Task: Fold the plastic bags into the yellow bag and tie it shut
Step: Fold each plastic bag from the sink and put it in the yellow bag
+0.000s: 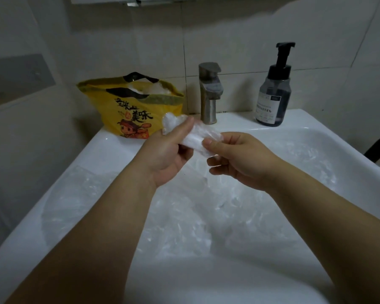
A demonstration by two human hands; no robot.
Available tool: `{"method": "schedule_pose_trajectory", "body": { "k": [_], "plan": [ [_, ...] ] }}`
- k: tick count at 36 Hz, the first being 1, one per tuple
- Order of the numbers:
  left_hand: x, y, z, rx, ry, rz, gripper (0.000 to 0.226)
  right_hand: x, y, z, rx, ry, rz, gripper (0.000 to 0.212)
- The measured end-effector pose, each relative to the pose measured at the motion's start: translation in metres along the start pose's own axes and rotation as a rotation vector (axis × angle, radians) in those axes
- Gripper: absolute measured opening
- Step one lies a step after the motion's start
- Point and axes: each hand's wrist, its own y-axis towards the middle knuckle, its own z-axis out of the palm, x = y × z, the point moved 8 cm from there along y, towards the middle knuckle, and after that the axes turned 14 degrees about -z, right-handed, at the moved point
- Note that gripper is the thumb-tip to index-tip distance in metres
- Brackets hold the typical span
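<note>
A yellow bag (127,110) with black handles and a cartoon print stands on the sink's back left corner, its mouth open with white plastic showing inside. Above the basin I hold a clear plastic bag (195,137), rolled into a narrow strip. My left hand (169,154) grips its left end, with a crumpled tip sticking out past the fingers. My right hand (235,159) pinches the other end between thumb and fingers. Several more clear plastic bags (184,216) lie loose in the basin beneath my arms.
The white sink (53,185) fills the lower view. A metal faucet (209,93) stands at the back centre, just right of the yellow bag. A dark soap pump bottle (273,93) sits at the back right. Tiled wall rises behind.
</note>
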Motion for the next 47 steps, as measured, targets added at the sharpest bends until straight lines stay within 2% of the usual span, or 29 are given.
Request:
{"method": "schedule_pose_trajectory", "body": {
  "k": [7,10,13,17,20,25,28,31,39,47],
  "plan": [
    [-0.007,0.0,-0.007,-0.03,0.1,0.035,0.009,0.009,0.005,-0.015,-0.167,0.185,-0.068,0.023],
    [-0.01,-0.002,-0.008,-0.064,0.182,0.078,0.012,0.01,0.005,-0.026,-0.226,0.137,-0.084,0.032],
    [-0.016,-0.007,-0.005,-0.082,0.265,0.169,0.027,0.015,0.005,-0.029,-0.233,0.064,-0.125,0.042],
    [-0.021,-0.013,0.004,-0.062,0.413,0.279,0.042,0.019,0.005,-0.03,-0.233,-0.014,-0.142,0.027],
    [-0.018,-0.015,0.006,-0.018,0.443,0.253,0.041,0.017,0.005,-0.029,-0.227,0.02,-0.13,0.02],
    [-0.019,-0.015,0.0,-0.088,0.525,0.267,0.036,0.013,0.007,-0.026,-0.216,0.068,-0.096,0.014],
    [-0.018,-0.015,0.001,-0.118,0.588,0.276,0.023,0.015,0.006,-0.03,-0.248,-0.052,-0.167,0.017],
    [-0.019,-0.015,0.0,-0.155,0.631,0.318,0.014,0.016,0.006,-0.032,-0.256,-0.112,-0.204,0.009],
    [-0.026,-0.018,-0.004,-0.19,0.753,0.371,0.032,0.024,0.004,-0.027,-0.158,-0.281,-0.252,0.037],
    [-0.029,-0.022,-0.006,-0.321,0.988,0.483,0.038,0.021,0.004,-0.028,-0.103,-0.526,-0.277,0.044]
  ]
}}
